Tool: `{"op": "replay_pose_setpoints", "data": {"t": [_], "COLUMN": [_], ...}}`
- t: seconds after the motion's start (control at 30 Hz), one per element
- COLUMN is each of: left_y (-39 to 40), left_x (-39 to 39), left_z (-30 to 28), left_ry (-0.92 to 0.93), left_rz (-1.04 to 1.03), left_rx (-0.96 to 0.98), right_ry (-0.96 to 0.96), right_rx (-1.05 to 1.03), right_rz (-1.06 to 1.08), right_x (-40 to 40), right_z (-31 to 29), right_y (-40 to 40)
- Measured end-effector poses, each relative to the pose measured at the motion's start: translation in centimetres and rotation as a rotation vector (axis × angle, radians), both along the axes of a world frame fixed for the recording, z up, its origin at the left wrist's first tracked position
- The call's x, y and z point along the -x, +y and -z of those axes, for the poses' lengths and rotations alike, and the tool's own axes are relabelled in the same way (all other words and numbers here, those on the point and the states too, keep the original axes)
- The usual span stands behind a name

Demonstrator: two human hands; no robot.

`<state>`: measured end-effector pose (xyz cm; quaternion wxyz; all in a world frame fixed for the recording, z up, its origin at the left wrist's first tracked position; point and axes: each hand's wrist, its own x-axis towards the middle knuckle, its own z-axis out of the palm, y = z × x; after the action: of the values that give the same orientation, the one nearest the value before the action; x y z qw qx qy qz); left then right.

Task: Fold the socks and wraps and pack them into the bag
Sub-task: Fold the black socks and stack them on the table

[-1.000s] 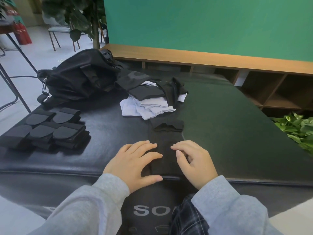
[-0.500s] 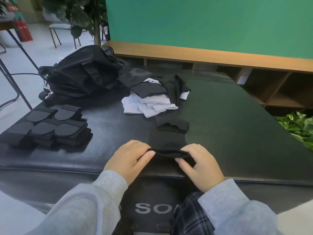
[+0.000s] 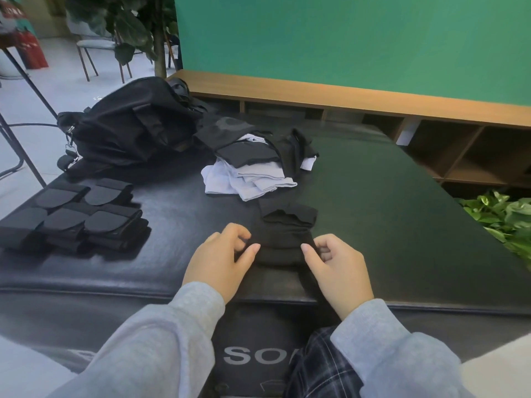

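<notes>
both hands are on the job: my left hand pinches the near left edge of the black sock between thumb and curled fingers, and my right hand pinches the near right edge the same way, thumb on top. the sock lies on the black padded table right in front of me, its far end toward the pile, the near end lifted into a soft roll between my hands.

to do this fold well, i'd carry both pinches forward together at an even height, so the doubled edge lands square on the far cuff and not skewed. the fabric looks thin and limp, so i judge it will sag in the middle if my hands drift apart; keeping them just wide enough to hold it taut should help. once laid, a flat press along the crease ought to set it.

beyond the sock sits the heap of unfolded socks, white and black mixed, so plenty of folding seems left. the folded wraps lie in rows to my left, well apart from my hands, and the black bag rests at the far left corner of the table, behind them. nothing that i can see has gone into it; its opening is hidden from me.

one risk: black on black makes the edges hard to read, so i'd align by feel.
</notes>
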<state>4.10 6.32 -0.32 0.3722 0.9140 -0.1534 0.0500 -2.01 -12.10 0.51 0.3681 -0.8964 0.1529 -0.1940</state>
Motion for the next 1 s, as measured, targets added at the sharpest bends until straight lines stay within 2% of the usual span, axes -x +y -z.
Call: {"op": "replay_pose_setpoints", "data": {"t": [0.13, 0.3, 0.43, 0.53, 0.63, 0.83, 1.0], "left_y": [-0.3, 0.0, -0.1, -0.1, -0.1, 0.1, 0.5], "left_x": [0.3, 0.3, 0.3, 0.2, 0.3, 0.3, 0.2], "left_z": [-0.1, 0.0, -0.2, -0.3, -0.4, -0.3, 0.3], "left_ry": [-0.051, -0.147, -0.130, -0.123, -0.140, -0.124, -0.147], "left_rz": [-0.007, 0.102, 0.134, 0.162, 0.164, 0.144, 0.147], "left_rx": [-0.041, -0.132, -0.273, -0.363, -0.371, -0.265, -0.068], "right_ry": [-0.034, -0.092, -0.113, 0.002, 0.114, 0.012, -0.040], "right_rx": [-0.033, 0.098, 0.182, 0.311, 0.455, 0.324, 0.048], "right_rz": [0.003, -0.041, -0.061, -0.148, -0.200, -0.145, -0.081], "right_x": [-0.1, 0.1, 0.1, 0.3, 0.5, 0.7, 1.2], "right_z": [0.3, 0.6, 1.1, 1.0, 0.7, 0.9, 0.3], "right_y": [0.2, 0.1, 0.1, 0.5, 0.7, 0.3, 0.4]}}
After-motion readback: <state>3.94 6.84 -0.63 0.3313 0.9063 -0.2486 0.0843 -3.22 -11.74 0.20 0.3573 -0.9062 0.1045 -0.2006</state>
